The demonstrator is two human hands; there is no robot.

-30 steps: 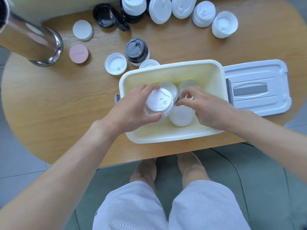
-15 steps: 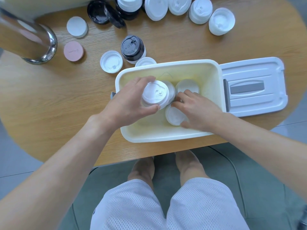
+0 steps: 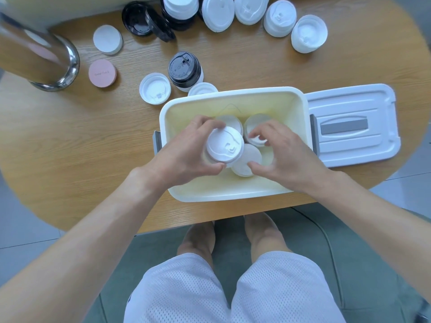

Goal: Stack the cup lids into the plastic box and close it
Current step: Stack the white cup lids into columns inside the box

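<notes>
A cream plastic box stands open at the table's near edge. Its white lid lies flat to the right of it. My left hand holds a stack of white cup lids over the box's left half. My right hand reaches into the box with fingers spread around a flat white lid and touches another lid behind it. A further white lid lies at the back of the box.
Loose lids lie beyond the box: a black-topped stack, a white lid, a pink disc, a white disc, black lids, and several white lids along the far edge. A steel cylinder stands at the left.
My right hand lifted off the flat lid and spread its fingers, thumb now at the lid's edge. My left hand keeps the lid stack at about the same spot over the box.
</notes>
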